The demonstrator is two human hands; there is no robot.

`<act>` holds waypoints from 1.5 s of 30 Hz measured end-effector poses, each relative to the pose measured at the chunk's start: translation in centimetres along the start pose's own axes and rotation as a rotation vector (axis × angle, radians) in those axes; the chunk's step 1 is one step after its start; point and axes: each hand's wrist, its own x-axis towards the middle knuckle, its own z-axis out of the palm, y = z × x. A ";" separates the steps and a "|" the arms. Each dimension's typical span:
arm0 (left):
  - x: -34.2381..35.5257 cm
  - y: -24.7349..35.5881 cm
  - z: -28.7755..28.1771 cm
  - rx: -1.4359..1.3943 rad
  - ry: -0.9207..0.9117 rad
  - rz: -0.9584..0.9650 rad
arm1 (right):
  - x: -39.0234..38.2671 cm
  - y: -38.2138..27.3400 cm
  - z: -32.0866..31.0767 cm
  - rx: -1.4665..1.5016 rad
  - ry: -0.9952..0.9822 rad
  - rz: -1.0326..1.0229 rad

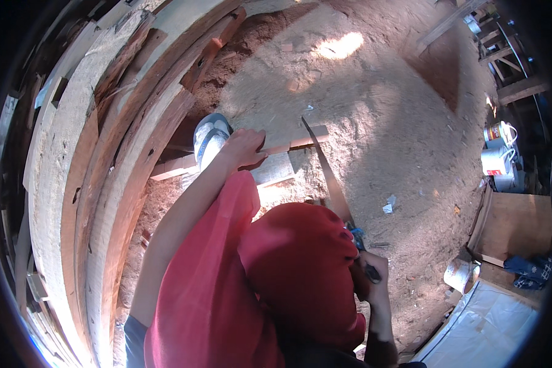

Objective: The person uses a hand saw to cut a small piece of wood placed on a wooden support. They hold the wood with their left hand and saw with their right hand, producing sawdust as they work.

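My left hand (248, 146) is just above a narrow wooden strip (310, 137), its fingers curled in. What they hold, if anything, is hidden. My right hand (376, 270) is closed around the dark handle of a handsaw (332, 184) beside my right knee. The saw's long tapering blade points forward and away, its tip beyond the strip. From below, the blade crosses close to the strip's right end; whether it touches cannot be made out. A sandaled foot (211, 138) rests by the strip, left of my left hand. Red cloth (294, 257) covers my knees.
Long, thick timber beams (61, 159) are stacked along the left. A short pale board (276, 170) lies under the strip. At the right are white buckets (495, 161), a plywood panel (515, 224), a stained pail (460, 275) and a pale sheet (487, 325). Sandy ground spreads ahead.
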 end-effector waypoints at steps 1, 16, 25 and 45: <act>0.1 0.1 -0.1 0.002 -0.015 0.008 | 0.6 -0.1 0.5 -0.028 0.010 -0.020; 0.5 -1.0 -0.4 0.050 -0.024 0.037 | -2.3 -3.3 -2.3 0.120 -0.076 0.135; 0.0 -1.0 -0.5 0.068 -0.004 0.092 | -2.6 -5.2 -3.6 0.000 -0.147 0.020; -0.4 1.1 -0.9 0.073 -0.012 -0.026 | -5.7 -2.7 -5.9 -0.015 -0.108 -0.135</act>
